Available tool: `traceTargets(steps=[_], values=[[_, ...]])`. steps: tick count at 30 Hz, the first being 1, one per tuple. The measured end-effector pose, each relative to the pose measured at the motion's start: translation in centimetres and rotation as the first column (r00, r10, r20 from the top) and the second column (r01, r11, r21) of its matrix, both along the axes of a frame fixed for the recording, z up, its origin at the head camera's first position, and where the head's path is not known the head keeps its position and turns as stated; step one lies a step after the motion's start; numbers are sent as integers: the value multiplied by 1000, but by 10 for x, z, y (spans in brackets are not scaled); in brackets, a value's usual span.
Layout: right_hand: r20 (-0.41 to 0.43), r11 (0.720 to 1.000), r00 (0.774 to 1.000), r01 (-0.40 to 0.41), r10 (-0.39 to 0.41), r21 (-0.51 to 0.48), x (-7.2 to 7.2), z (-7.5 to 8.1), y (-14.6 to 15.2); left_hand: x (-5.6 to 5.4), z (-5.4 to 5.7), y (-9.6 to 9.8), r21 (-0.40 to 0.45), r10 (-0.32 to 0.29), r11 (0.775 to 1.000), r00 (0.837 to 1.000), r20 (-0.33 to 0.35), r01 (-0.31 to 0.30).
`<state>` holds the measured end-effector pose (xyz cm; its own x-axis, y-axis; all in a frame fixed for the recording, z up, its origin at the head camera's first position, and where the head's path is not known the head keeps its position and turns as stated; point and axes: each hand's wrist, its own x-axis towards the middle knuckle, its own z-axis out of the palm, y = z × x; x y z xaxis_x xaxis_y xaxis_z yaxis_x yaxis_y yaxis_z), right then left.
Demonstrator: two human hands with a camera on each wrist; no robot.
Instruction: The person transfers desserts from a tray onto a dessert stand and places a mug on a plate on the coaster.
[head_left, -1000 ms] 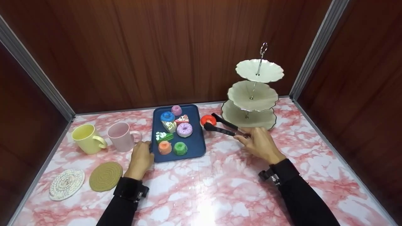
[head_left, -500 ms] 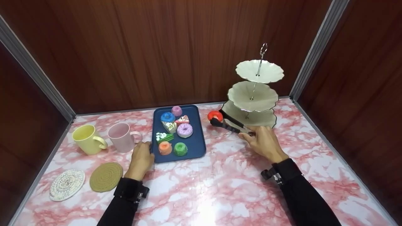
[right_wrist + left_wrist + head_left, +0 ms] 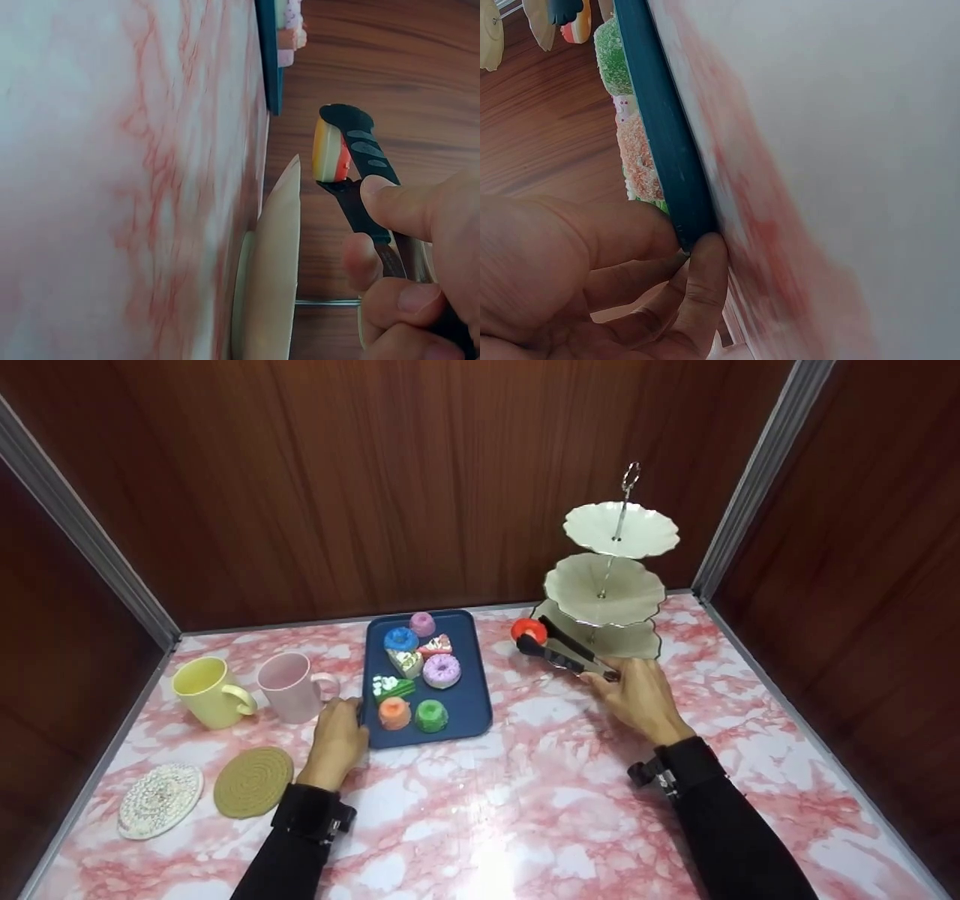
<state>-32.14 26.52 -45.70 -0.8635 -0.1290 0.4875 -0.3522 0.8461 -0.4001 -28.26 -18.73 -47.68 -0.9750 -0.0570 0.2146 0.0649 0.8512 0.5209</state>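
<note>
In the head view my left hand (image 3: 339, 742) is at the near left of a dark blue tray (image 3: 466, 709). The left wrist view shows thumb and fingers pinching the tray's rim (image 3: 676, 161). My right hand (image 3: 637, 701) grips black-tipped tongs (image 3: 556, 658), their ends closed around a toy donut (image 3: 529, 628) with red icing. Seen from the right wrist, the donut (image 3: 330, 152) hangs sideways between the tong tips, raised past the edge of the bottom plate (image 3: 274, 277). That plate belongs to a three-tier cake stand (image 3: 604, 585), just behind the tongs.
On the tray sit a purple donut (image 3: 441, 670), a blue donut (image 3: 400, 639), cake slices and small cakes, including a green one (image 3: 431, 715). Left of it stand a pink mug (image 3: 289, 690) and a yellow mug (image 3: 206, 697), with two round coasters (image 3: 253, 781) nearer. Wooden walls enclose the table.
My right hand has carried the tongs and red donut right and slightly back, from beside the tray toward the stand's bottom plate. The left hand and tray stay put.
</note>
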Motion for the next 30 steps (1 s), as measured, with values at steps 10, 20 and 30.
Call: traceTargets(steps=[10, 20, 30], values=[[62, 996, 995, 84, -82, -33, -2, -3, 4, -1, 1, 0, 5, 7, 1000, 1000, 6, -7], [23, 987, 987, 158, -157, -38, -5, -4, 9, -1, 1, -1, 9, 2, 1000, 1000, 0, -2], [52, 969, 969, 245, -243, -28, -7, -9, 11, 0, 0, -1, -7, -4, 1000, 1000, 16, 4]])
